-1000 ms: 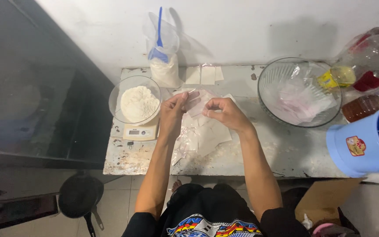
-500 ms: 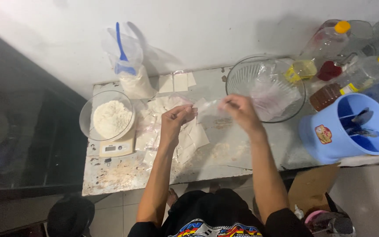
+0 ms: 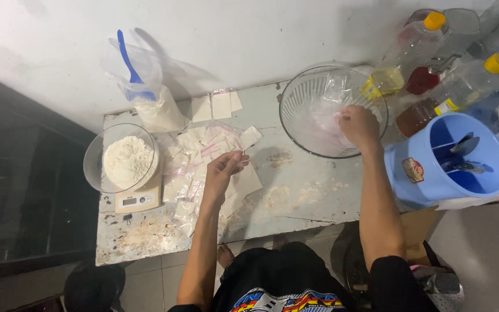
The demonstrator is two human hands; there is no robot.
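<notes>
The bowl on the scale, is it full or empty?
Partly full. The glass bowl on the scale holds a heap of white powder that covers most of its bottom and sits below the rim.

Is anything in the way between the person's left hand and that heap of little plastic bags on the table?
Nothing visible is. The left hand hovers open right over the pile of small plastic bags, with only air between them. The bowl of white powder sits off to one side on the scale, and the right hand is away inside the big glass bowl.
</notes>
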